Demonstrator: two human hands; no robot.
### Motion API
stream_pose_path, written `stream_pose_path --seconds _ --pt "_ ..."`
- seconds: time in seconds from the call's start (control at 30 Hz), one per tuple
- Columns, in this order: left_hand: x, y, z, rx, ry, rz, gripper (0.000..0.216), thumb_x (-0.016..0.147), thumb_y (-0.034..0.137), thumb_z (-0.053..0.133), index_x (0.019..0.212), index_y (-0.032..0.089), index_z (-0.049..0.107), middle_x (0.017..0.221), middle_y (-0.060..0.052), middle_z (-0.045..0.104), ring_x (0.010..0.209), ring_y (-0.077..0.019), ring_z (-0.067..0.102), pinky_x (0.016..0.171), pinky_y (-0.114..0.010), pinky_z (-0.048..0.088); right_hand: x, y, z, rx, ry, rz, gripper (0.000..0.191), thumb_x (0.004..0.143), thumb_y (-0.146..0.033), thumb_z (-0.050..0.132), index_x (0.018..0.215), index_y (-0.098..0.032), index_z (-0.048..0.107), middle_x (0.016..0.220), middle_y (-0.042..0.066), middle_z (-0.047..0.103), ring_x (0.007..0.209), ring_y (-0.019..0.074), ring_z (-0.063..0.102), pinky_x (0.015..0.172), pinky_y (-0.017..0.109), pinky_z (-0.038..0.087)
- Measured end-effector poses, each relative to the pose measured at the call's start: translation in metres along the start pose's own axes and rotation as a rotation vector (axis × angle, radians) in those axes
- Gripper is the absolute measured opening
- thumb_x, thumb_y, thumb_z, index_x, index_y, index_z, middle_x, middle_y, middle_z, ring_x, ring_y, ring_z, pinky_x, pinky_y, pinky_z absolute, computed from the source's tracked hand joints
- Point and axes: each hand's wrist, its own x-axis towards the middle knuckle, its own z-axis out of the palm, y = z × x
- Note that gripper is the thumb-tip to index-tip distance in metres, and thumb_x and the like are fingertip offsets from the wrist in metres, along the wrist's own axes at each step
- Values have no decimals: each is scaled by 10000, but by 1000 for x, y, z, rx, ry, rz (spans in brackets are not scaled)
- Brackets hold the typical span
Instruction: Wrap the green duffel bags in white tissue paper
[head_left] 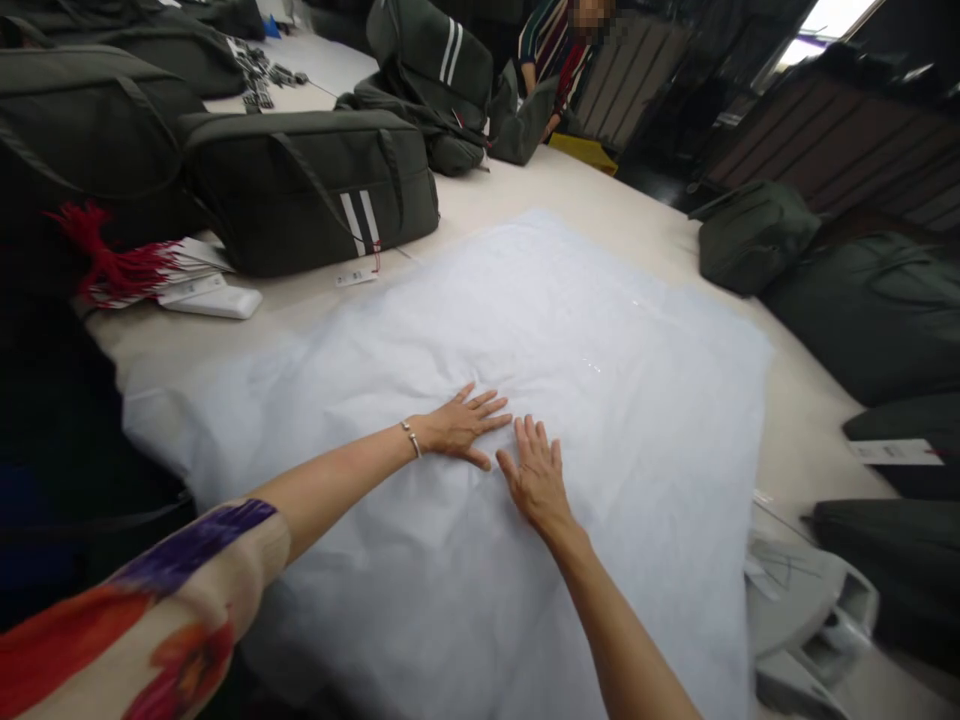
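A large white, slightly crumpled plastic sheet [540, 340] lies spread over the pale table [585, 185]. My left hand [461, 425] rests flat on the sheet near its middle, fingers spread, with a bracelet at the wrist. My right hand [534, 475] lies flat right beside it, fingers stretched forward and close together. Both palms press on the sheet and neither holds anything.
Dark green bags with white stripes [307, 185] stand at the back left, more bags [754, 235] to the right. Red-tasselled tags [120, 268] and a white device [214, 300] lie at the left. A grey tool [814, 610] sits at the lower right. Another person [559, 45] works at the far end.
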Motion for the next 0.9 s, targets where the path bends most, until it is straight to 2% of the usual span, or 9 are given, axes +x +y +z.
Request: stream_pose_path --seconds 0.07,0.17,0.33,0.47,0.57,0.63,0.7,0.8,0.9 --pt "-11 3 -1 4 -31 33 874 862 652 567 1535 179 270 1607 -189 216 1485 -378 153 1158 -624 34 -16 -10 15 -87 -20 -7 679 981 -541 365 1554 -201 232 1618 100 210 1506 294 95 1199 546 24" --pt "-45 13 0 -7 -61 98 908 809 655 640 1522 203 306 1600 -180 246 1477 -389 175 1156 -635 40 -18 -7 21 -151 -28 -15 680 975 -516 401 1553 -204 227 1622 94 202 1508 282 83 1201 539 18" --pt "-128 35 5 -38 -56 157 900 784 643 680 1509 233 340 1583 -173 295 1466 -392 219 1158 -647 50 -9 -8 11 -193 -64 12 678 971 -514 392 1548 -197 231 1630 81 176 1511 254 63 1207 520 22" --pt "-181 45 12 -7 -42 76 892 783 617 699 1509 244 338 1580 -171 302 1469 -385 217 1150 -668 46 -25 -30 -2 -167 -21 161 702 966 -521 369 1548 -160 217 1626 110 176 1510 266 67 1204 532 45" --pt "-207 44 20 21 -8 9 919 749 583 756 1508 279 337 1585 -158 297 1476 -379 202 1156 -663 57 -71 -47 -7 -120 108 184 708 966 -542 326 1545 -151 216 1623 124 182 1511 259 69 1203 536 68" --pt "-221 41 26 37 19 -24 921 741 558 776 1507 298 335 1585 -154 298 1479 -369 198 1160 -656 70 -117 -50 -9 -89 188 211 716 954 -578 303 1532 -156 256 1611 126 226 1507 262 107 1204 538 81" --pt "-232 39 31 44 43 -44 926 739 540 787 1509 306 328 1581 -156 305 1479 -362 202 1163 -650 81 -171 -42 -12 -45 269 319 741 925 -622 291 1497 -153 332 1578 143 309 1490 280 189 1205 532 111" --pt "-241 39 34 49 53 -72 902 751 501 792 1506 311 335 1573 -158 324 1474 -359 218 1163 -649 97 -245 -6 -33 70 398 601 804 843 -678 334 1402 -114 456 1479 199 453 1414 320 365 1188 480 237" --pt "-243 44 33 71 45 -119 868 758 420 809 1494 312 362 1565 -163 338 1469 -361 231 1158 -651 118 -293 48 -75 192 501 959 797 755 -684 405 1303 -124 548 1354 213 573 1294 366 510 1105 475 384"
